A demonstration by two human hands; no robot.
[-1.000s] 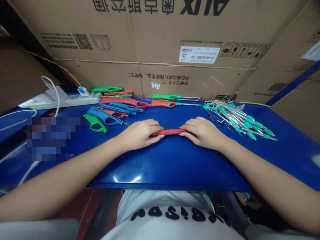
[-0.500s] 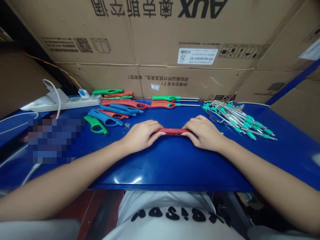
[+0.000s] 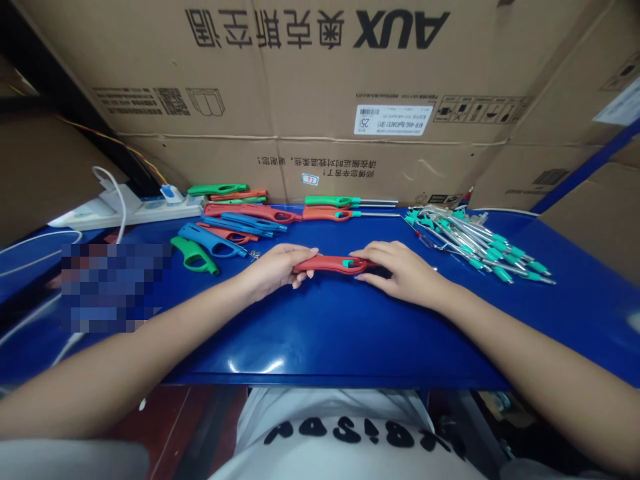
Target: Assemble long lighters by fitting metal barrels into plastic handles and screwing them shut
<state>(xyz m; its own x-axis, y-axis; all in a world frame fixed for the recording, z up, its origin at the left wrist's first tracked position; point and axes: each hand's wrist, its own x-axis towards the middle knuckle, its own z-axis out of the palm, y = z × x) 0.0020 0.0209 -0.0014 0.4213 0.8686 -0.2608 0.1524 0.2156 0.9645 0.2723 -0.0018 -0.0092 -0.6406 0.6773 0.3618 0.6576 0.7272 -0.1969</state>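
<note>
A red gas lighter [image 3: 327, 265] with a teal trigger is held level above the blue table, between both hands. My left hand [image 3: 280, 270] is closed on its left end, thumb on top and fingers curled below. My right hand [image 3: 397, 270] pinches the right end near the trigger, and its fingers hide whatever extends there. Small metal pins or screws [image 3: 255, 255] lie just behind my left hand. Further back are a green lighter [image 3: 330, 201] and an orange lighter [image 3: 327, 213], both with metal tubes pointing right.
Red, blue, orange and green lighter handles [image 3: 215, 241] are heaped at left. Metal tubes with teal parts [image 3: 473, 240] form a pile at right. A white power strip [image 3: 135, 215] with cables stands far left. A cardboard panel [image 3: 300, 93] walls off the table's back.
The red lighter has been turned so its side and teal trigger show. My left fingers have shifted around its end. The view has tilted slightly.
</note>
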